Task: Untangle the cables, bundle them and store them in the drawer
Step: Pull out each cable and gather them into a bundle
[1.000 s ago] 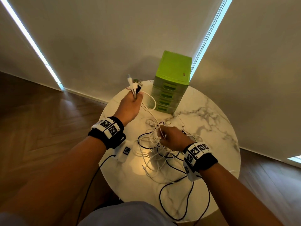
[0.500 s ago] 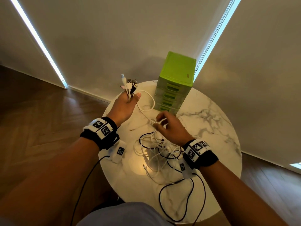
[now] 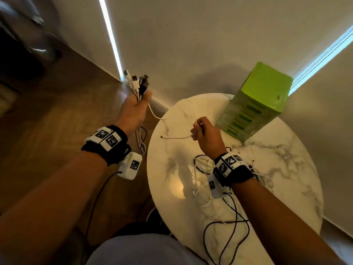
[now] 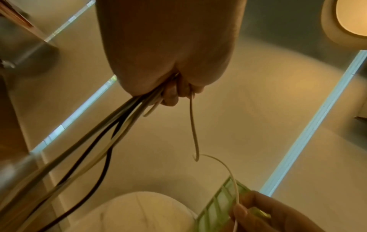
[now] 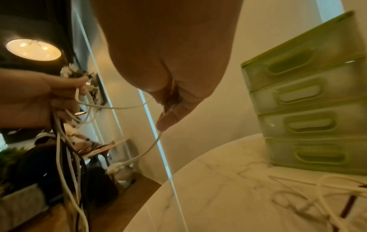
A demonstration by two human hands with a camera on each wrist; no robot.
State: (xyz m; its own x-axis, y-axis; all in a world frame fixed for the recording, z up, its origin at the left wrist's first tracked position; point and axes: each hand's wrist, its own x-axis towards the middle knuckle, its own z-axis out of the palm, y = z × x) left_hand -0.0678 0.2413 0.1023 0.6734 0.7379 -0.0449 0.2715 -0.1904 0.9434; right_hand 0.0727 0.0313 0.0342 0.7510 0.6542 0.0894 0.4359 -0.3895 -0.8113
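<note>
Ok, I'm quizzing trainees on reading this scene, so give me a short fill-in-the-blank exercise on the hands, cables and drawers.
1. The left hand grips a bunch of cable ends held out past the ____ edge of the marble table.
2. The right hand pinches a single ____ cable.
3. The green drawer unit has all its drawers ____.

Missing words: left; white; closed
</note>
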